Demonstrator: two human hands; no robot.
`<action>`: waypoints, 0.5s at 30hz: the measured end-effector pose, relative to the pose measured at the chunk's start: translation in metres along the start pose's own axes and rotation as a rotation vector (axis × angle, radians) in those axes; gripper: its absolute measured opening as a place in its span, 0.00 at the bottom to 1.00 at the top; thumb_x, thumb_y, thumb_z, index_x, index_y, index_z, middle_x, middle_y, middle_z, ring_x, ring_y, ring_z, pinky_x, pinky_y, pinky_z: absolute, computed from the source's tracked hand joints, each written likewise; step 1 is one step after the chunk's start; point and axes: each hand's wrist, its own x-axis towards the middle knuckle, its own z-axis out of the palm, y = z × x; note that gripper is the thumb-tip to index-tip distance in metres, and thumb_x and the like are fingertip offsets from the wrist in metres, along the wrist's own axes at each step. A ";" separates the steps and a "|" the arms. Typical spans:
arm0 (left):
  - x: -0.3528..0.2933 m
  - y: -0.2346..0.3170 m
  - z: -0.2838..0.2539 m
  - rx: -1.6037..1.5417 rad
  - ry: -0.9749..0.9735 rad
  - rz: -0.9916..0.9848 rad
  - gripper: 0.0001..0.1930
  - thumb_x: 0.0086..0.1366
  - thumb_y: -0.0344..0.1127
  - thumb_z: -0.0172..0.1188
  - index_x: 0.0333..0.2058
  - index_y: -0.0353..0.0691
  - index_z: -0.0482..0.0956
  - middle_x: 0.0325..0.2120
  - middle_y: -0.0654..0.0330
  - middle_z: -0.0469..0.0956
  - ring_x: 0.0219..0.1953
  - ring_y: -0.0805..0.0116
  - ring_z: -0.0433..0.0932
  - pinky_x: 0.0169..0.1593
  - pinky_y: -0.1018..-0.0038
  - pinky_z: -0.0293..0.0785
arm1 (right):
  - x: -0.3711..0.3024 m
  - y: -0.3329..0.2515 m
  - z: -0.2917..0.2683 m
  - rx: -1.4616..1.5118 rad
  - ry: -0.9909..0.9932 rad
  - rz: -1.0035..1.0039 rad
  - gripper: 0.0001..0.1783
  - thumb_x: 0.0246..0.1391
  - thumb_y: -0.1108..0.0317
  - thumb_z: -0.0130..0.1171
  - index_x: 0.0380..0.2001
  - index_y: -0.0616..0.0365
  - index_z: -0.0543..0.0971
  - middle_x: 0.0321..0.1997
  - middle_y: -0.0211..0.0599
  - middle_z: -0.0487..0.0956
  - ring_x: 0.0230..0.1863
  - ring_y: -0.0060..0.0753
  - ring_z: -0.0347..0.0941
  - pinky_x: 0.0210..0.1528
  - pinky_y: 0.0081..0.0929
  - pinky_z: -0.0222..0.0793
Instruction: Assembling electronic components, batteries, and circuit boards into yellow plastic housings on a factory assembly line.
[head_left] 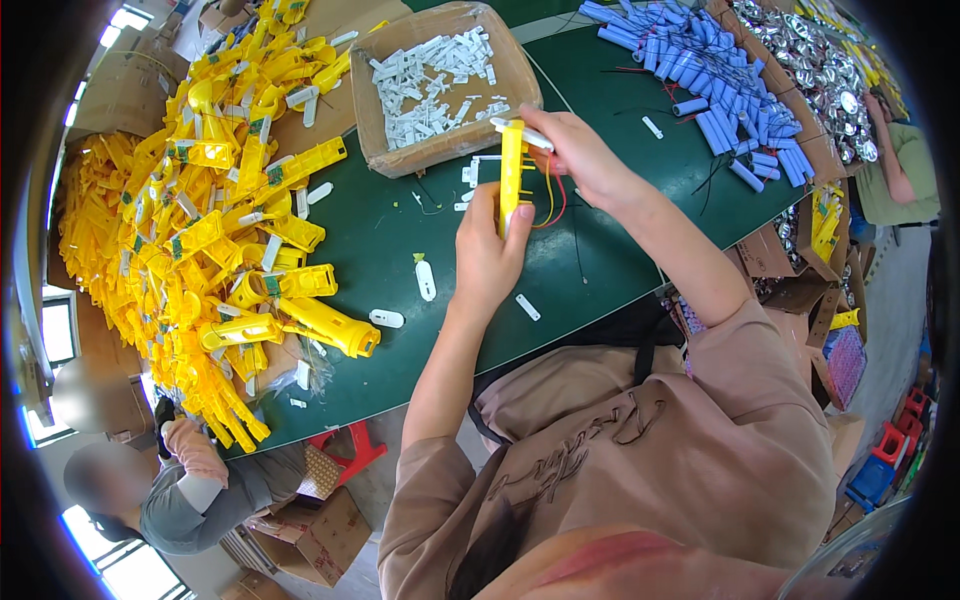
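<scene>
My left hand (488,248) grips a yellow plastic housing (511,178) by its lower end, thumb along one side, and holds it upright above the green table. At its top, the fingers of my right hand (578,158) close on a small white plastic piece (537,139), which lies against the housing's upper end. Red and yellow wires (556,200) loop out from the housing's right side. Just beyond my hands stands a cardboard box (385,160) of small white plastic parts (430,85).
Yellow housings (215,230), some with white strips and green boards, heap up at the left. Blue cylindrical batteries (700,80) pile at the far right, beside silver reflector cups (815,75). Loose white pieces (426,280) dot the green table (370,240). Another person (190,500) sits at lower left.
</scene>
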 end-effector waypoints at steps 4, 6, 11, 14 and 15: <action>0.000 0.006 -0.007 -0.055 -0.174 -0.068 0.13 0.63 0.38 0.55 0.39 0.33 0.69 0.25 0.55 0.73 0.26 0.70 0.71 0.31 0.73 0.67 | -0.010 -0.009 -0.003 -0.627 0.312 -0.416 0.26 0.64 0.52 0.39 0.26 0.63 0.76 0.21 0.37 0.73 0.25 0.31 0.70 0.29 0.28 0.64; -0.001 0.009 -0.008 -0.312 -0.317 -0.104 0.14 0.64 0.39 0.53 0.39 0.32 0.69 0.28 0.54 0.74 0.28 0.75 0.69 0.32 0.75 0.66 | -0.012 -0.013 -0.004 -0.502 0.287 -0.639 0.25 0.64 0.54 0.38 0.31 0.64 0.77 0.28 0.41 0.77 0.32 0.30 0.73 0.37 0.26 0.68; -0.003 0.008 -0.009 -0.635 -0.324 -0.090 0.33 0.63 0.62 0.44 0.45 0.30 0.70 0.30 0.57 0.75 0.32 0.71 0.74 0.36 0.76 0.70 | -0.012 -0.013 -0.026 -0.198 -0.252 -0.453 0.22 0.65 0.59 0.37 0.43 0.66 0.74 0.38 0.33 0.75 0.42 0.23 0.71 0.48 0.22 0.64; -0.002 0.005 -0.012 -0.929 -0.385 -0.334 0.39 0.59 0.68 0.45 0.45 0.30 0.69 0.27 0.56 0.74 0.26 0.69 0.74 0.30 0.76 0.70 | -0.027 -0.007 -0.014 -0.017 -0.262 -0.363 0.12 0.56 0.73 0.48 0.42 0.64 0.75 0.44 0.32 0.76 0.50 0.22 0.69 0.53 0.25 0.65; -0.003 0.006 -0.011 -0.933 -0.386 -0.329 0.39 0.59 0.68 0.45 0.45 0.30 0.69 0.27 0.56 0.74 0.26 0.69 0.74 0.30 0.76 0.70 | -0.025 -0.005 -0.013 -0.262 -0.208 -0.501 0.13 0.49 0.79 0.52 0.41 0.64 0.75 0.45 0.37 0.77 0.49 0.27 0.73 0.51 0.26 0.66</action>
